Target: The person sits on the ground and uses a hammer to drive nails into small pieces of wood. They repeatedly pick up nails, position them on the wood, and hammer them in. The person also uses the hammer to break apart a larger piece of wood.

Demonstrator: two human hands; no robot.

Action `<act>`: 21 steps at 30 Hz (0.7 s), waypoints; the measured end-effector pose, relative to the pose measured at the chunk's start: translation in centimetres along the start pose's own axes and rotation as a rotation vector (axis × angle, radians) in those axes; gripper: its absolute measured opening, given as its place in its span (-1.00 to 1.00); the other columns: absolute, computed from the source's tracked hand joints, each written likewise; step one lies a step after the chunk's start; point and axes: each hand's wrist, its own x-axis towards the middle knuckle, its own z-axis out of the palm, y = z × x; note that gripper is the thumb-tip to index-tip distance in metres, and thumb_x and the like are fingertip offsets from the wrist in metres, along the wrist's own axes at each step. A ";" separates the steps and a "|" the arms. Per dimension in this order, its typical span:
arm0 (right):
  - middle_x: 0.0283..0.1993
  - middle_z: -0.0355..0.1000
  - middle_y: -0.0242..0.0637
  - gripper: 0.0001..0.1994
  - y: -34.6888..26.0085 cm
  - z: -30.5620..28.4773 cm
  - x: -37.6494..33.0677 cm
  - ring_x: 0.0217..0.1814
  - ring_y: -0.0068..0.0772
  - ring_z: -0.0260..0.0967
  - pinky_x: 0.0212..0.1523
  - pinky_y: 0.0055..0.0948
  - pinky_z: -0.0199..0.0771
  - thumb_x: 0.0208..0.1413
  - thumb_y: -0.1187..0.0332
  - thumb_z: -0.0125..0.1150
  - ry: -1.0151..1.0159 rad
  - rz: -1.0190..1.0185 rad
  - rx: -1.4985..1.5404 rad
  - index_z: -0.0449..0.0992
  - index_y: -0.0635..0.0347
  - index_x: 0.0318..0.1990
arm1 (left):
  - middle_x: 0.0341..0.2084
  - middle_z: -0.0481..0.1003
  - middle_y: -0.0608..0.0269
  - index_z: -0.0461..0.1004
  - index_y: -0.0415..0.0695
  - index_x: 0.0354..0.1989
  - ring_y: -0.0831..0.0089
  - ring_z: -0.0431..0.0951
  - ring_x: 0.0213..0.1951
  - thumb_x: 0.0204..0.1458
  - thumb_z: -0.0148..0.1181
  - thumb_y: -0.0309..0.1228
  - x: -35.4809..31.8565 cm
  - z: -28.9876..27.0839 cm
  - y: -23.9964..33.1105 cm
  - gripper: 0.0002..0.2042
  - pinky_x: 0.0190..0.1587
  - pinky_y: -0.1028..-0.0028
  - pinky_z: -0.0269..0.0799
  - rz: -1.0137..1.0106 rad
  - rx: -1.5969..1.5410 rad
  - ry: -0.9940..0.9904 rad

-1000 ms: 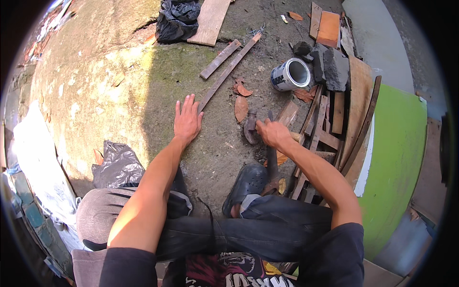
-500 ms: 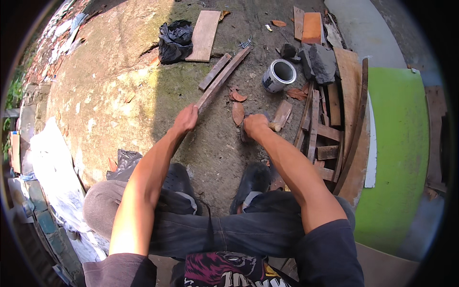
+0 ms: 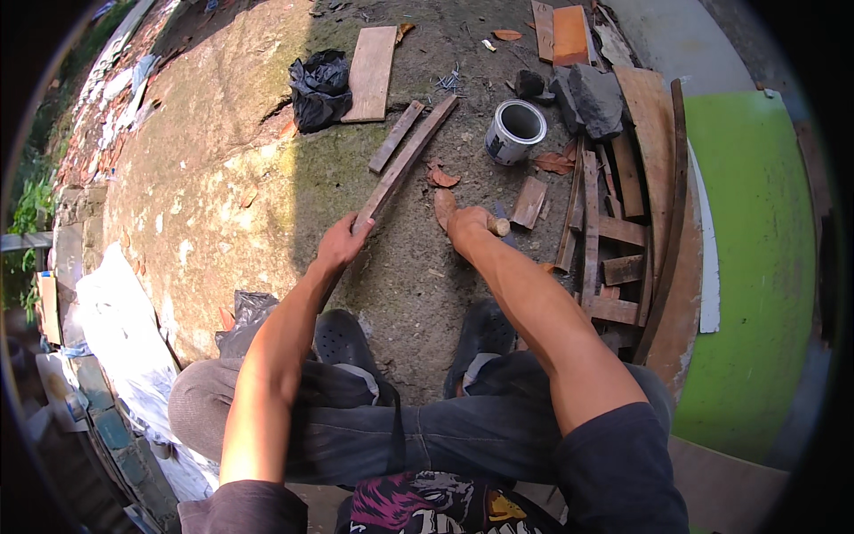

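I squat on mossy concrete ground. My left hand (image 3: 342, 242) reaches forward and touches the near end of a long narrow wooden slat (image 3: 407, 158) that runs diagonally up to the right; its fingers curl at the slat's end. My right hand (image 3: 467, 222) is closed around a wooden tool handle (image 3: 500, 226), likely a hammer, whose head is hidden behind the hand. A shorter slat (image 3: 396, 136) lies beside the long one. A small wood block (image 3: 530, 202) rests just right of my right hand.
A white open can (image 3: 515, 130) stands beyond my right hand. A wide plank (image 3: 372, 73) and black plastic bag (image 3: 320, 87) lie farther off. Stacked slats and boards (image 3: 614, 231) pile at right beside a green panel (image 3: 756, 267). Loose nails (image 3: 447, 82) and dry leaves scatter about.
My left hand moved from flat on the ground forward to the end of the long slat. My right hand shifted left and forward, still gripping the handle. The view tilted downward.
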 end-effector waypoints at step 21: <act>0.02 0.57 -0.44 -0.66 4.5 -3.6 -2.0 -0.01 -0.15 0.59 -0.25 -0.03 0.61 0.09 0.27 0.35 -0.297 0.100 0.395 0.60 -0.04 0.05 | -0.29 0.59 -0.14 0.44 -0.14 0.06 -0.09 0.60 -0.20 0.10 0.14 -0.06 2.5 1.9 9.5 -0.53 -0.12 0.05 0.48 0.044 0.089 0.353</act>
